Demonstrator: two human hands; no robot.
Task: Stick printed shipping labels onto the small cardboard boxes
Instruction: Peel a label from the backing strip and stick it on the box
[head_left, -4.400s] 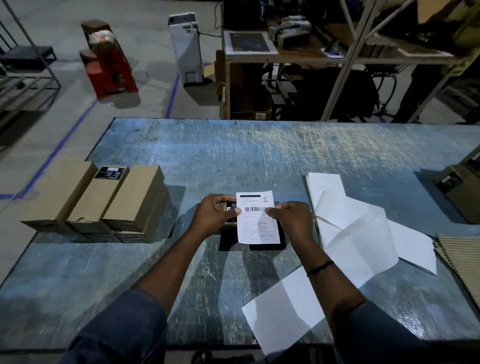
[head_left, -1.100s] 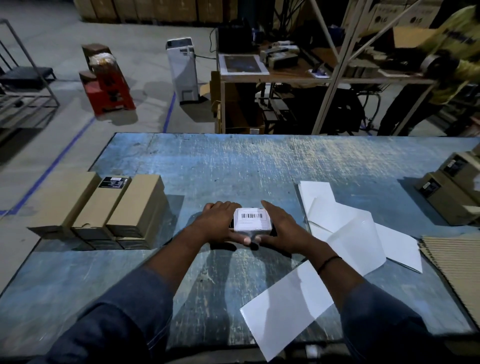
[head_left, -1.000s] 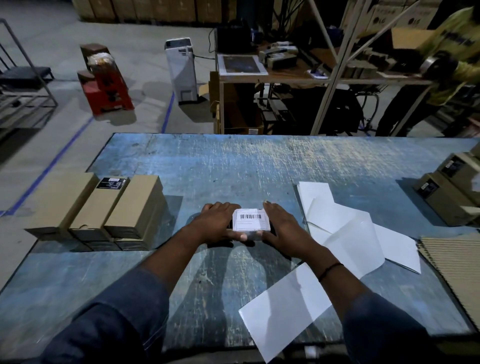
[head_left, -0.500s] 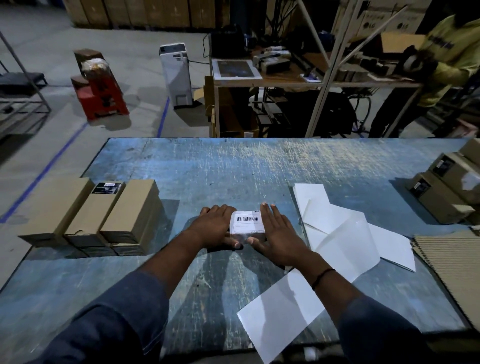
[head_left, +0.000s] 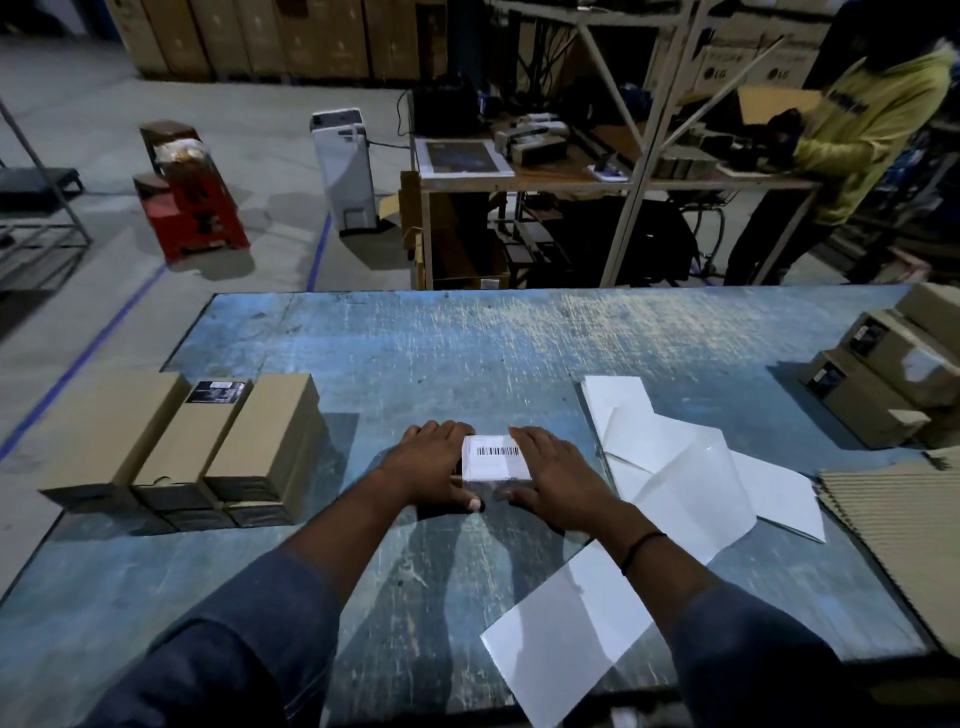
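1. Since 4.4 s ago: label (head_left: 496, 458) no longer held up as a loose sheet betw. fingertips; now lies flat on top of box (head_left: 493, 486), barcode end away from the person. Hands have dropped from pinching to pressing.
2. L hand (head_left: 434, 467): palm down, fingers together and flat against box's left side, thumb tip at the near left corner. Not gripping, just pressing.
3. R hand (head_left: 553, 475): same on right side, flat, fingers pointing away, thumb at near right corner. Black band on wrist.
4. Box sits mid-table (head_left: 467, 353), near the front edge, mostly hidden by label and hands.
5. Three boxes (head_left: 187, 441) side by side at left, touching; middle one has a black sticker on its far end.
6. Backing sheets (head_left: 675, 467) lie loose just right of R hand, overlapping; one hangs off the front edge.
7. More boxes (head_left: 893, 374) stacked at far right; corrugated card (head_left: 898, 525) in front of them.
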